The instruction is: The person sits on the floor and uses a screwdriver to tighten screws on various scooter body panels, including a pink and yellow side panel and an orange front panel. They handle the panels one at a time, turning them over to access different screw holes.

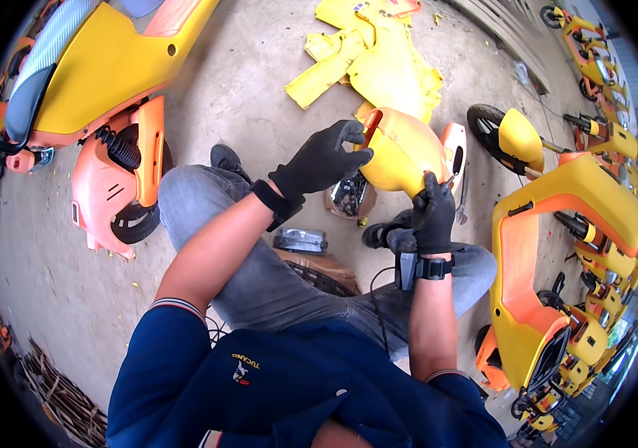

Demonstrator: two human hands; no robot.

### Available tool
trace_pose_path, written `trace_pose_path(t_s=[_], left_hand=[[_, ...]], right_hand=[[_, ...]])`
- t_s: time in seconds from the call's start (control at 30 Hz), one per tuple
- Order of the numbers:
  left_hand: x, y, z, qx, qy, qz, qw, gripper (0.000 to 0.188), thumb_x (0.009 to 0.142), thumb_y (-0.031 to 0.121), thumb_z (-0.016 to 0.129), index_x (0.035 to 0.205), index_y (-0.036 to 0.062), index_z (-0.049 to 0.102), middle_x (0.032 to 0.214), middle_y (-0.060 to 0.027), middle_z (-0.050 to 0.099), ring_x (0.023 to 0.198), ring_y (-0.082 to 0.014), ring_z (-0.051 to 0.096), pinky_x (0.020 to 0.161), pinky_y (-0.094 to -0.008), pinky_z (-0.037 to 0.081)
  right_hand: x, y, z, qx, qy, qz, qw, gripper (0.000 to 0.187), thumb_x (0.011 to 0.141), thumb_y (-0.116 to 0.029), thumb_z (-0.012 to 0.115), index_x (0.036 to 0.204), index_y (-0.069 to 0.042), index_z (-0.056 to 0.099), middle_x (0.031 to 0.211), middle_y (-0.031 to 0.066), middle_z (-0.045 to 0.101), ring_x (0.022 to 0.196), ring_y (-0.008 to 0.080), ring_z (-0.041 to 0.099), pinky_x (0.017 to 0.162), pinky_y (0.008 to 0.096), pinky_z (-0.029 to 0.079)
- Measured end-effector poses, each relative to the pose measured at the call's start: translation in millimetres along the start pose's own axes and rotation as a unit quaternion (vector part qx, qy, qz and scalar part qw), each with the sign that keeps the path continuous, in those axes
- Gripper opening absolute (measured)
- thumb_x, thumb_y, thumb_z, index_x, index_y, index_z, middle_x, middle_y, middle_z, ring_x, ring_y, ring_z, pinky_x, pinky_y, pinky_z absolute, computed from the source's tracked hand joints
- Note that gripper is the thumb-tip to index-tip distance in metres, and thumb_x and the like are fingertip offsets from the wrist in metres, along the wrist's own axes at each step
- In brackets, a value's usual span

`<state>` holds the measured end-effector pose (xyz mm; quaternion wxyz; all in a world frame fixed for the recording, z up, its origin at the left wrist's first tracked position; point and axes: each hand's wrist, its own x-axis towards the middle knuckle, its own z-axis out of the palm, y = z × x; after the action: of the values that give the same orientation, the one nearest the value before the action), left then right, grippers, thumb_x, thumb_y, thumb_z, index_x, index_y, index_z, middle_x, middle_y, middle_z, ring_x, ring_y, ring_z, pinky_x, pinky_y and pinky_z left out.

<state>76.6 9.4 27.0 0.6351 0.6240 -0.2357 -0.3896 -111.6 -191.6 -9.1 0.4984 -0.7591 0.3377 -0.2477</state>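
Observation:
A rounded yellow-and-orange scooter shell (401,153) is up in front of me, between my two black-gloved hands. My left hand (320,160) is closed at its left rim, with thumb and fingers bent around the edge. At the shell's lower right edge, my right hand (433,214) pinches it between thumb and fingers. A thin dark piece shows by the right fingertips, too small to name. Below the shell, a clear bag of small dark parts (350,198) lies on the floor, partly hidden by the left hand.
Several yellow panels (390,67) lie beyond the shell. A wrench (462,213) lies right of my right hand. Between my legs sits a clear lamp-like unit (300,240). Scooter bodies stand at left (102,75) and right (513,254), with more scooters along the right wall.

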Motion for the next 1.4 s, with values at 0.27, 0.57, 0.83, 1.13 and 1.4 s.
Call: trace_pose_path(t_s=[0.27,0.57,0.83,1.13,1.4], left_hand=[[3.1,-18.6,1.0,0.191,0.060,0.100,0.975,0.053,0.095,0.021,0.071,0.138,-0.0044,0.053,0.112,-0.0108,0.069,0.098,-0.0165,0.065,0.091,-0.0315,0.053],[0.6,-2.3,-8.6,-0.084,-0.022,-0.103,0.991,0.031,0.098,0.020,0.065,0.120,-0.0007,0.059,0.082,-0.0053,0.066,0.061,-0.0104,0.065,0.057,-0.0240,0.053],[-0.1,7.4,1.0,-0.123,0.013,-0.130,0.984,0.037,0.099,0.035,0.067,0.116,0.0019,0.062,0.079,-0.0046,0.066,0.061,-0.0095,0.065,0.052,-0.0231,0.052],[-1.1,-5.3,-1.1,-0.167,0.029,-0.165,0.972,0.035,0.098,0.035,0.069,0.111,0.0040,0.063,0.080,-0.0045,0.067,0.058,-0.0099,0.065,0.048,-0.0216,0.052],[-4.1,-2.4,2.9,-0.194,0.050,-0.161,0.966,0.032,0.099,0.034,0.068,0.108,0.0041,0.062,0.077,-0.0051,0.066,0.055,-0.0113,0.065,0.049,-0.0232,0.054]], right_hand=[[-13.4,-21.4,14.5,0.227,-0.015,0.172,0.958,0.015,0.099,-0.017,0.068,0.095,-0.003,0.064,0.070,-0.0031,0.048,0.059,0.0053,0.044,0.053,0.0220,0.036],[-27.8,-9.2,22.6,0.032,-0.002,0.019,0.999,0.019,0.099,-0.021,0.068,0.095,-0.003,0.067,0.073,-0.0025,0.058,0.061,0.0033,0.047,0.055,0.0216,0.037],[-31.6,-32.5,24.9,0.182,-0.010,0.162,0.970,0.019,0.099,-0.022,0.068,0.089,-0.006,0.064,0.067,-0.0045,0.054,0.056,0.0038,0.043,0.053,0.0231,0.033],[-37.1,-29.8,30.7,0.194,-0.038,0.164,0.966,0.019,0.102,-0.024,0.064,0.092,-0.008,0.061,0.068,-0.0064,0.049,0.058,0.0029,0.040,0.053,0.0213,0.030],[-36.8,-21.7,24.5,0.093,-0.092,0.106,0.986,0.029,0.107,-0.027,0.056,0.092,-0.002,0.060,0.073,-0.0025,0.049,0.061,0.0053,0.043,0.055,0.0228,0.036]])
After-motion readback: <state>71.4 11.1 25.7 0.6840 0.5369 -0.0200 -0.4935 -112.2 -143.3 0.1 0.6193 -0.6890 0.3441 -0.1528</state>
